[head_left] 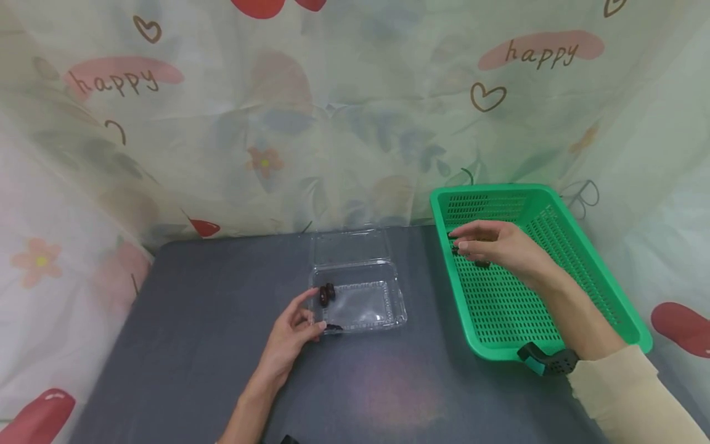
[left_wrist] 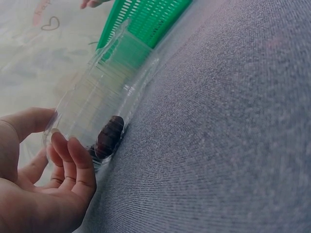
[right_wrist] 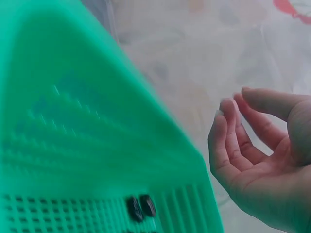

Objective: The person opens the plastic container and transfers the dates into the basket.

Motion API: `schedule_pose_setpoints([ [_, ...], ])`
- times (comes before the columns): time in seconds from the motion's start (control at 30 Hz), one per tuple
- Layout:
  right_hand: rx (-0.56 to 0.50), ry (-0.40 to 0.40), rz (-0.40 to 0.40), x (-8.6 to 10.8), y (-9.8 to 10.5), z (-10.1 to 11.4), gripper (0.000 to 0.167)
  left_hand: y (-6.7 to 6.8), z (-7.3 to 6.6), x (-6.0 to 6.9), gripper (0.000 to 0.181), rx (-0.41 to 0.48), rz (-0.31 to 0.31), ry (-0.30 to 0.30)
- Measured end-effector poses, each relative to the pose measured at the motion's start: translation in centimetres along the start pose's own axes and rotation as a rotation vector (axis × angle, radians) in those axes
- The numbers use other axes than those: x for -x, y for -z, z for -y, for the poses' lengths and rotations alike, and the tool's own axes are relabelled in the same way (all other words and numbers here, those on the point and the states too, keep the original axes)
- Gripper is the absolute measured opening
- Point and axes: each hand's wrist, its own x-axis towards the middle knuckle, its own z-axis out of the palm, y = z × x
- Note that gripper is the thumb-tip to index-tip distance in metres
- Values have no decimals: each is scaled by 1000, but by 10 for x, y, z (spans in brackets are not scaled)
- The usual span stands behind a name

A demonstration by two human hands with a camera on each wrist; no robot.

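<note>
A clear plastic box (head_left: 363,302) with its lid (head_left: 352,248) folded back lies on the table. Several dark brown, glossy oblong pieces like dates (head_left: 324,296) sit along its left side. My left hand (head_left: 293,327) grips the box at its left edge, thumb near the front corner; the left wrist view shows its fingers against the clear wall. My right hand (head_left: 501,248) hovers over the back left part of a green basket (head_left: 471,336), fingers loosely bent and holding nothing visible. Beneath it, dark pieces (right_wrist: 141,208) lie on the basket's slotted floor, partly hidden by the hand in the head view.
The grey table (head_left: 222,320) backs onto a patterned curtain (head_left: 333,123), which also hangs at both sides. The basket stands right of the box, with a strip of tabletop between them. A black strap device (head_left: 549,361) is on the right wrist, at the basket's front rim.
</note>
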Motion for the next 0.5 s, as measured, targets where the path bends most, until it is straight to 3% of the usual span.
schedule_pose_setpoints([
  [0.27, -61, 35, 13, 3, -40, 9, 43, -2, -1, -2, 64, -15, -3, -6],
  [0.5, -73, 55, 79, 4, -89, 13, 35, -1, -3, 2, 64, -8, -1, 10],
])
